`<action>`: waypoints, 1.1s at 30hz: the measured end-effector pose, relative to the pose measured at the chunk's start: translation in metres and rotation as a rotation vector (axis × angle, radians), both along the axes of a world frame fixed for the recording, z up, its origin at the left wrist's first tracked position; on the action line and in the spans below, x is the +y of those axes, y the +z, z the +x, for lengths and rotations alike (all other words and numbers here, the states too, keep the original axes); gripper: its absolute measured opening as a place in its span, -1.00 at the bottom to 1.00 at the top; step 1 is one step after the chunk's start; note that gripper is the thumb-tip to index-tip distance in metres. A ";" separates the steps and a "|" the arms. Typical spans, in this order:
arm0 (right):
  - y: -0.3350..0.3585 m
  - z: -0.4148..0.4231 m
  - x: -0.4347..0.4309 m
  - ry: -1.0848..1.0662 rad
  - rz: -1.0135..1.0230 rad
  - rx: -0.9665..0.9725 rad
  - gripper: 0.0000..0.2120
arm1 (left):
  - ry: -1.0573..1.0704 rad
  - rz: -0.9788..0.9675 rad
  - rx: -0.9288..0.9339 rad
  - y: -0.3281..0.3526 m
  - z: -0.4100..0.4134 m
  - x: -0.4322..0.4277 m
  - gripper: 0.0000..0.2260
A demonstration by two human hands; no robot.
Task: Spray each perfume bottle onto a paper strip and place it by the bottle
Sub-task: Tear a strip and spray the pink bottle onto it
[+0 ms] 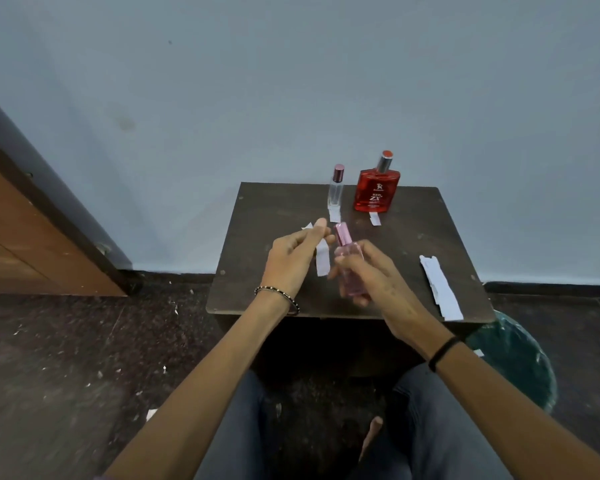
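Observation:
My right hand (368,275) grips a slim pink perfume bottle (347,252) above the small dark table (278,237), its pink cap tilted toward the left. My left hand (295,254) pinches a white paper strip (322,259) right beside the bottle's top. At the table's back stand a clear narrow bottle (335,187) with a pink cap and a red flat bottle (377,188) with a silver collar. A short paper strip (334,214) lies in front of the clear bottle, another strip (374,218) in front of the red one.
A stack of unused white paper strips (441,287) lies on the table's right side. A green-lined waste bin (520,362) stands on the floor at the right. A brown door (32,244) is at left, and paper scraps dot the dark floor.

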State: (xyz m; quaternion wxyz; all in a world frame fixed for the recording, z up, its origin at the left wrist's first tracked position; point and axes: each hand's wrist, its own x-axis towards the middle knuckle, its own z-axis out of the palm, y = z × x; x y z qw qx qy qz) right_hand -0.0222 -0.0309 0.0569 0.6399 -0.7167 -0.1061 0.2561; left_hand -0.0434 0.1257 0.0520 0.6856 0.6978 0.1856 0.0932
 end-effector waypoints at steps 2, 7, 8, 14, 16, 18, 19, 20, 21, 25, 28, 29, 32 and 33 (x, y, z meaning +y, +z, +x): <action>-0.005 -0.016 -0.009 0.028 0.069 0.027 -0.73 | -0.070 -0.038 -0.007 0.003 -0.003 -0.015 -0.62; -0.015 -0.040 -0.022 0.042 0.211 0.061 -0.69 | -0.214 -0.204 0.004 0.008 -0.015 -0.040 -0.74; -0.014 -0.042 -0.024 0.031 0.236 0.075 -0.68 | -0.220 -0.229 0.014 0.009 -0.017 -0.041 -0.72; -0.007 -0.045 -0.040 0.030 0.258 0.068 -0.74 | -0.273 -0.161 0.051 0.011 -0.026 -0.047 -0.67; -0.006 -0.047 -0.044 0.021 0.188 0.021 -0.74 | -0.216 -0.141 0.026 0.013 -0.026 -0.049 -0.67; -0.008 -0.049 -0.046 0.016 0.153 -0.016 -0.75 | -0.145 -0.152 0.002 0.015 -0.023 -0.051 -0.67; -0.009 -0.050 -0.048 0.018 0.168 -0.017 -0.75 | -0.114 -0.165 -0.001 0.016 -0.021 -0.051 -0.67; -0.009 -0.051 -0.049 0.017 0.195 -0.007 -0.76 | -0.096 -0.173 0.002 0.017 -0.019 -0.050 -0.68; -0.008 -0.051 -0.050 0.013 0.232 0.014 -0.76 | -0.087 -0.179 0.012 0.019 -0.017 -0.050 -0.68; -0.005 -0.050 -0.055 0.001 0.430 0.137 -0.76 | -0.101 -0.204 0.041 0.020 -0.017 -0.047 -0.70; -0.003 -0.049 -0.056 0.023 0.489 0.170 -0.69 | -0.092 -0.251 0.042 0.020 -0.020 -0.047 -0.67; -0.001 -0.049 -0.056 0.033 0.476 0.165 -0.64 | -0.088 -0.268 0.042 0.020 -0.021 -0.046 -0.67; 0.004 -0.049 -0.055 0.037 0.315 0.056 -0.48 | -0.082 -0.331 0.035 0.022 -0.022 -0.046 -0.71; 0.005 -0.049 -0.055 0.037 0.227 -0.019 -0.48 | -0.080 -0.355 0.039 0.022 -0.022 -0.046 -0.74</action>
